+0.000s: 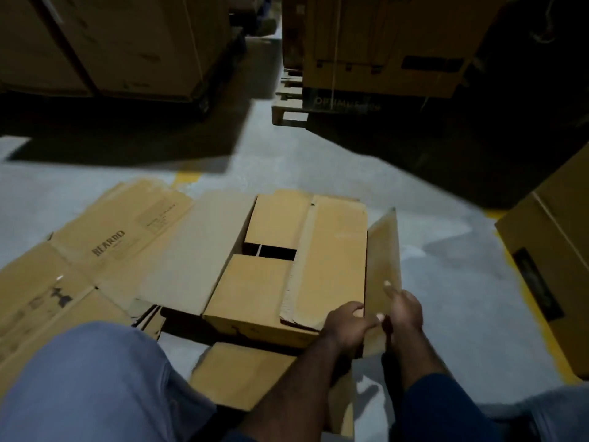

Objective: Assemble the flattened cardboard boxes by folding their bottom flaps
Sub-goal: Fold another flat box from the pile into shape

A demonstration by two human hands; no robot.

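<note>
An upended brown cardboard box [251,288] sits on the grey concrete floor [446,266], straight ahead of the person's knee in pale blue cloth [95,384]. Two short flaps are folded in over its top, leaving a dark gap between them, and a long flap lies flat across its right half. At the box's right edge a tall brown cardboard flap [382,250] stands nearly upright. The left hand [347,323] grips the near end of that flap, thumb on its face. The right hand [403,307] is against the flap's outer side with a fingertip reaching over it, but through the blur I cannot tell whether it clasps. Left of the box lies a spread of flattened brown printed cartons [95,250]. Right of it stands a large brown carton [548,275].
</note>
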